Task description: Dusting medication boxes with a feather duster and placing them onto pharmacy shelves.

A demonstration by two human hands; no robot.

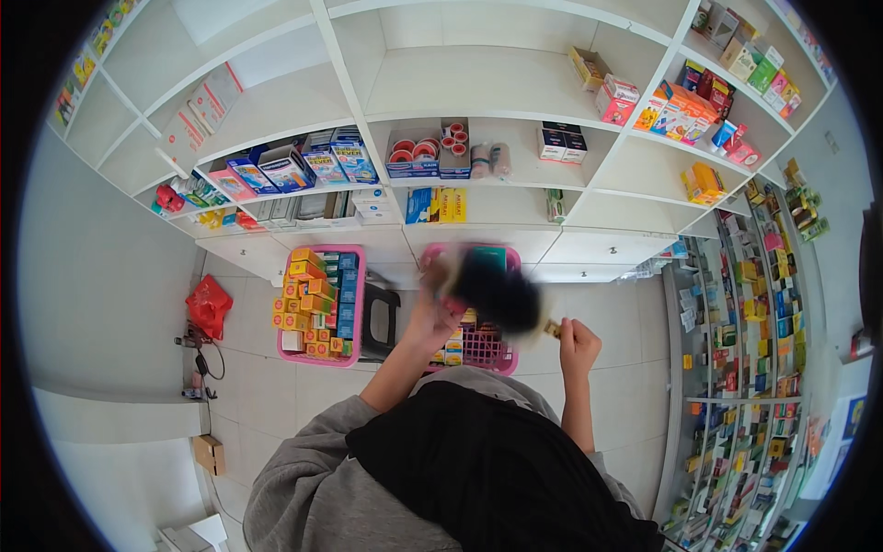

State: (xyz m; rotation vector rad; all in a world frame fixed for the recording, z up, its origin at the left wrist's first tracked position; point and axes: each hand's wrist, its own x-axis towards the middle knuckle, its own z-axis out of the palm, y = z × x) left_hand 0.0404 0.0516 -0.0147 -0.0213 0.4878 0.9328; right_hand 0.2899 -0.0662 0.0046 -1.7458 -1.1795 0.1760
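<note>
A blurred dark, fluffy-looking thing, perhaps a duster head (498,291), is between my hands, over the right pink plastic basket (511,362). My left hand (436,323) is raised at its left side; blur hides the fingertips and whether they grip anything. My right hand (580,343) is closed on a small yellowish-brown piece (552,328), which could be the end of a handle joined to the dark thing. Beneath the hands, the right basket holds small medicine boxes (453,352) and a green item (488,258). Its middle is largely hidden.
A pink basket (359,331) full of yellow and blue boxes stands on the left, beside a black stool (379,321). Ahead are white shelves (483,119) with boxed goods above drawers (607,250). A red plastic bag (209,306) and cables lie at left. Stocked display shelving (745,398) runs along the right.
</note>
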